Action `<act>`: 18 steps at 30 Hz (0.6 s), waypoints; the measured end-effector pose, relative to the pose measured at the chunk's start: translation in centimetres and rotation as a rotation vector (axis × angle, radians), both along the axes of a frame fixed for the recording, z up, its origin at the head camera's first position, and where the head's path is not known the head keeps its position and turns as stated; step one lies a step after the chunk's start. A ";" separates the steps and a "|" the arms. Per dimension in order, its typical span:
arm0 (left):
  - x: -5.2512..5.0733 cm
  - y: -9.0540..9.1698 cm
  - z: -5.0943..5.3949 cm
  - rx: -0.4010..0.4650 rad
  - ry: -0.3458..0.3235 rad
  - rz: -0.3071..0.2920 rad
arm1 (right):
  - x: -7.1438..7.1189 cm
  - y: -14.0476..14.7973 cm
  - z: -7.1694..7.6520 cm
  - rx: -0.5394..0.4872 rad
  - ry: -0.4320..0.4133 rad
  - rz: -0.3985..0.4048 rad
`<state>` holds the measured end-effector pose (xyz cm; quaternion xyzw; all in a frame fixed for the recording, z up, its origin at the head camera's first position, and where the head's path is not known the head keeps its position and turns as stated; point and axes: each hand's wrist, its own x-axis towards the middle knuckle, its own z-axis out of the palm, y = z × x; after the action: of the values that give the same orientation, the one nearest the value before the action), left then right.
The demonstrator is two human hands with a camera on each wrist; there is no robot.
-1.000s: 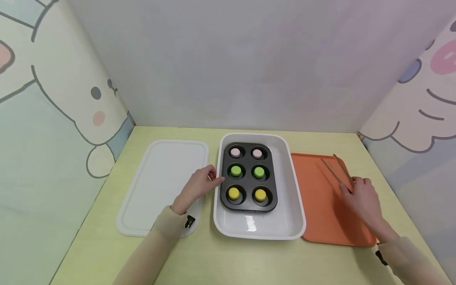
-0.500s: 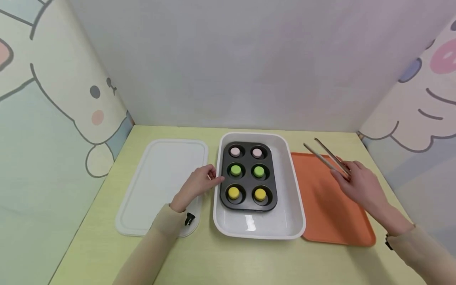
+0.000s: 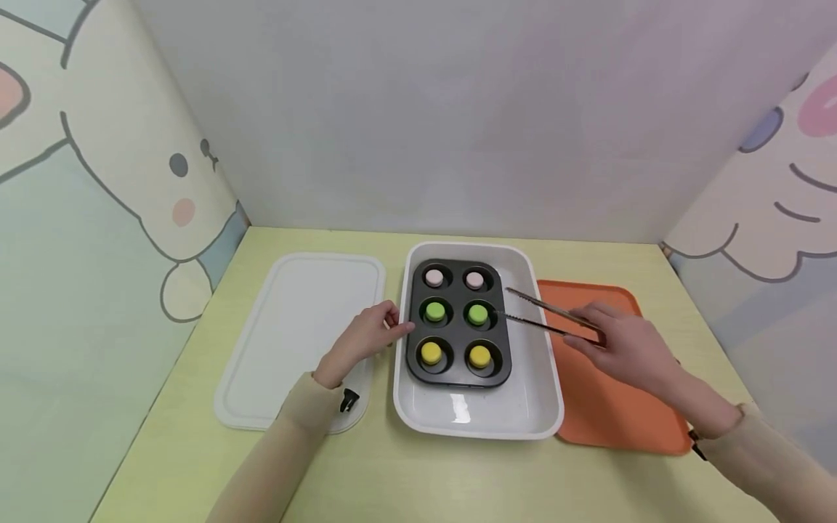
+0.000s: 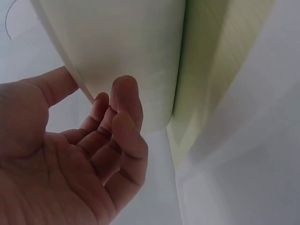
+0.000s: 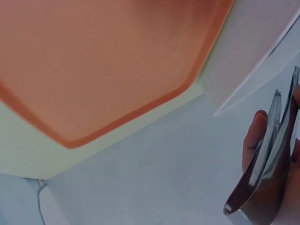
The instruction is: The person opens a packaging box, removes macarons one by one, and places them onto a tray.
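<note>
My right hand (image 3: pixel 628 349) grips metal tongs (image 3: pixel 556 310), their arms apart and tips over the right part of a deep white tray (image 3: pixel 532 407). The tips hover near the right green macaron (image 3: pixel 478 314), with nothing between them. A dark muffin pan (image 3: pixel 455 334) sits in the tray. Its cups hold pink macarons (image 3: pixel 434 278), green ones and yellow ones (image 3: pixel 480 357), one per cup. My left hand (image 3: pixel 366 334) holds the tray's left rim, thumb over the edge and curled fingers (image 4: pixel 126 96) against the outer wall.
A flat white board (image 3: pixel 294 319) lies left of the deep tray, partly under my left forearm. On the right, an orange tray (image 3: pixel 608 414) lies below my right hand. Walls with cartoon drawings (image 3: pixel 131 196) enclose the table (image 3: pixel 418 479) at the sides and back.
My right hand has lifted the tongs from above the orange tray and swung them left, so their tips now reach over the white tray. The left hand stays in place.
</note>
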<state>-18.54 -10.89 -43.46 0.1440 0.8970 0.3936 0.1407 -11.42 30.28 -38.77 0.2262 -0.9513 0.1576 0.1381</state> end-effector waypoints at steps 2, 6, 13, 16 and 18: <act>0.0 0.0 -0.1 0.001 -0.003 0.003 | 0.3 -0.4 -0.5 0.001 -0.015 0.039; -0.1 -0.1 -0.3 0.007 -0.011 0.008 | 0.8 -1.0 -1.3 0.044 -0.041 0.102; -0.1 -0.1 -0.4 0.017 -0.022 0.014 | 1.1 -1.7 -1.7 0.112 -0.083 0.140; -0.2 0.0 -0.4 0.010 -0.019 0.015 | 1.1 -2.0 -1.7 0.145 -0.107 0.146; -0.2 0.0 -0.4 0.004 -0.015 0.013 | 1.1 -2.2 -1.7 0.168 -0.120 0.148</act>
<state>-18.72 -10.84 -43.82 0.1354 0.8961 0.3972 0.1444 -10.29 28.08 -40.49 0.2968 -0.9484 0.1002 0.0495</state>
